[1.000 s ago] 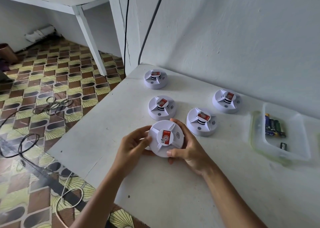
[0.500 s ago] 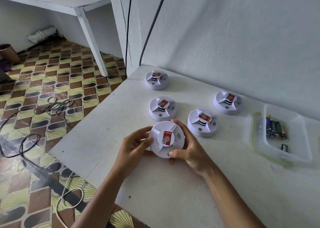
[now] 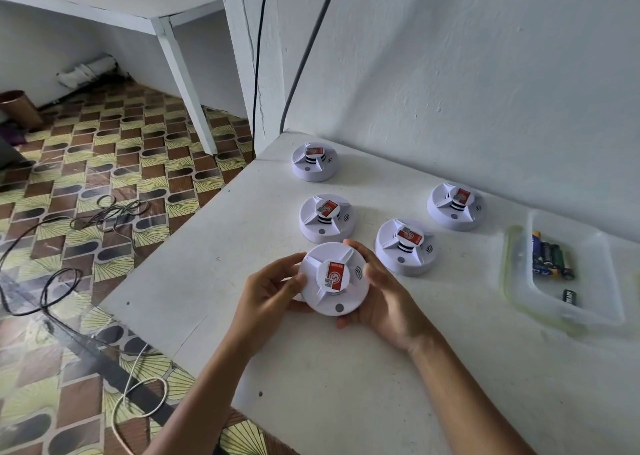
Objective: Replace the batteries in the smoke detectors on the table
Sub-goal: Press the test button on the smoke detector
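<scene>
A round white smoke detector point(image 3: 334, 279) with a red label is held just above the white table point(image 3: 346, 385), face up. My left hand point(image 3: 268, 292) grips its left rim with thumb on top. My right hand point(image 3: 384, 298) cups its right side, fingers curled around the edge. Several more white detectors sit behind it: one at the far corner point(image 3: 314, 161), one in the middle point(image 3: 326, 218), one to the right point(image 3: 405, 246) and one by the wall point(image 3: 454, 206). Loose batteries point(image 3: 550, 255) lie in a clear plastic tray point(image 3: 588, 312) at the right.
The table's left edge drops off to a patterned tile floor with loose cables point(image 3: 52, 246). A white wall runs close behind the detectors, with two cables point(image 3: 258, 56) hanging at the corner. Another white table leg point(image 3: 183, 87) stands at the back left.
The held detector has turned slightly in my hands, its grey button now nearer to me. Both hands keep their grip in about the same place.
</scene>
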A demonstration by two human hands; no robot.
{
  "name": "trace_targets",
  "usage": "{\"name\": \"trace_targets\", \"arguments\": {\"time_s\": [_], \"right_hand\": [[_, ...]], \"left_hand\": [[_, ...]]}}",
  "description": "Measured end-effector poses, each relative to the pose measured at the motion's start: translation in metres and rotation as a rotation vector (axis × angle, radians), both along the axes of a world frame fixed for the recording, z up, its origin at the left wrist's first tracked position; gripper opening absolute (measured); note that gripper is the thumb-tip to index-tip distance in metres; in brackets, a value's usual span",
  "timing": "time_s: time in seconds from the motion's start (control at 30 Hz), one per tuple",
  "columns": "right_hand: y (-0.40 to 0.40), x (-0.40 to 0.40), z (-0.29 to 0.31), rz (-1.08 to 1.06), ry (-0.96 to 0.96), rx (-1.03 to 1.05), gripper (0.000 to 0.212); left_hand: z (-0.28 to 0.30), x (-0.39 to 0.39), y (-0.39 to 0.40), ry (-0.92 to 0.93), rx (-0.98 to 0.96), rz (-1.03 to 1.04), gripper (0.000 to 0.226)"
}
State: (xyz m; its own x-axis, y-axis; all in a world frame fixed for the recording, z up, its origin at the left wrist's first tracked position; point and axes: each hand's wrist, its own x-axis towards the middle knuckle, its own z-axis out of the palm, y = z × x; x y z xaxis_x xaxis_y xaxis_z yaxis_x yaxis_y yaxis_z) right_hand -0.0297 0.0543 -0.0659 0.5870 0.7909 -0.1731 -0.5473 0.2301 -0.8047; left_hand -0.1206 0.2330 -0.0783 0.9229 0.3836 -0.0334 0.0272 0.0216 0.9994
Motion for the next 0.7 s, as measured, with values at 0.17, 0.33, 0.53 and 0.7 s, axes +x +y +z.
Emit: {"name": "trace_targets", "arguments": {"time_s": [0.17, 0.33, 0.53, 0.7], "right_hand": [[0.0028, 0.0014, 0.0000, 0.009, 0.092, 0.032, 0.082], [0.0031, 0.0007, 0.0018, 0.009, 0.100, 0.033, 0.083], [0.0037, 0.0013, -0.0002, -0.002, 0.093, 0.023, 0.083], [0.0036, 0.0013, -0.0022, 0.000, 0.095, 0.025, 0.083]], "left_hand": [[-0.0026, 0.0008, 0.0002, 0.009, 0.008, 0.019, 0.038], [-0.0016, 0.0007, -0.0007, 0.007, 0.001, 0.017, 0.040], [-0.0033, 0.0011, 0.0000, 0.007, -0.003, 0.014, 0.040], [-0.0039, 0.0013, 0.0003, 0.007, 0.007, 0.015, 0.041]]}}
